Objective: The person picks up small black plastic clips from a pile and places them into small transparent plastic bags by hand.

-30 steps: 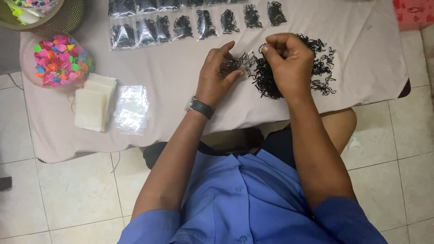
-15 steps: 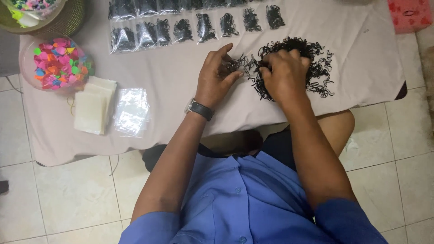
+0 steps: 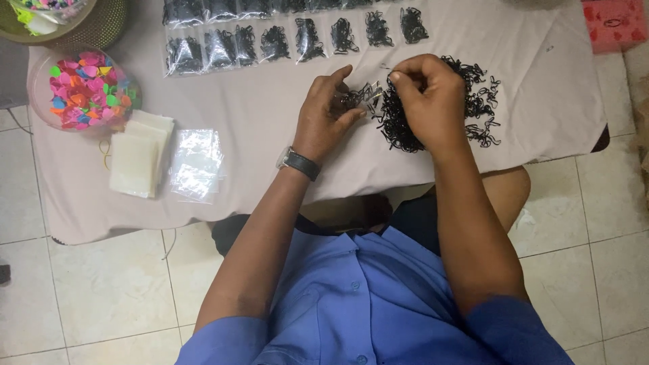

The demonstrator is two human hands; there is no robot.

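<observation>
Though half hidden, bag (image 3: 355, 98) mouth rightward.

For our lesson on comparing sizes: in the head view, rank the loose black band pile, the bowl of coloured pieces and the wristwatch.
1. Loose black band pile
2. Bowl of coloured pieces, only slightly smaller, so this ranking is unsure
3. Wristwatch, clearly smallest

Small clear plastic bag (image 3: 357, 99), part-filled with tiny black elastic bands, held mid-table; loose heap of tiny black elastic bands (image 3: 466, 108) just right, on beige cloth.
</observation>
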